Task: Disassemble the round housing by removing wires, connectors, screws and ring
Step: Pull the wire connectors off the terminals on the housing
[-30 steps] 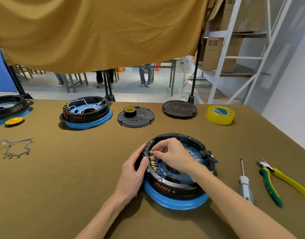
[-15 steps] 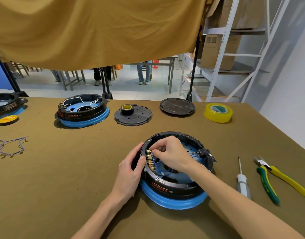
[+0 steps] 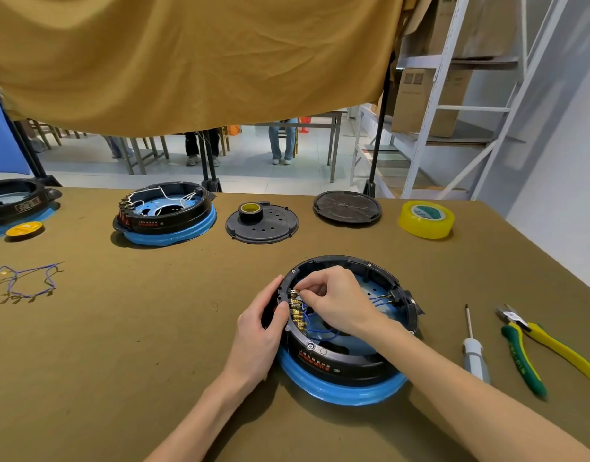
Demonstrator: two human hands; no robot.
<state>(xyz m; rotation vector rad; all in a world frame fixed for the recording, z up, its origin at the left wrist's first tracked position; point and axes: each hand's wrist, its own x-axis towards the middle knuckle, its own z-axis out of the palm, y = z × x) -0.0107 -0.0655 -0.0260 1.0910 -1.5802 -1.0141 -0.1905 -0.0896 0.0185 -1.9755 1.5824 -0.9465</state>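
Note:
A round black housing (image 3: 340, 361) on a blue base sits on the brown table in front of me. A row of brass connectors (image 3: 297, 311) with blue wires (image 3: 320, 330) runs along its inner left wall. My left hand (image 3: 258, 331) grips the housing's left rim from outside, thumb on the edge. My right hand (image 3: 333, 300) reaches inside and pinches the topmost brass connector between thumb and fingertips. More blue wires lead to a black plug (image 3: 395, 296) at the right wall.
To the right lie a screwdriver (image 3: 473, 355) and green-yellow pliers (image 3: 533, 348). At the back stand a second housing (image 3: 165, 213), two black lids (image 3: 262, 223) (image 3: 347, 206), a yellow tape roll (image 3: 426, 219) and a third housing (image 3: 17, 203). Loose wires (image 3: 27, 281) lie far left.
Both hands stay on the housing; the right fingers have shifted slightly along the connector row. The camera view has drifted a little.

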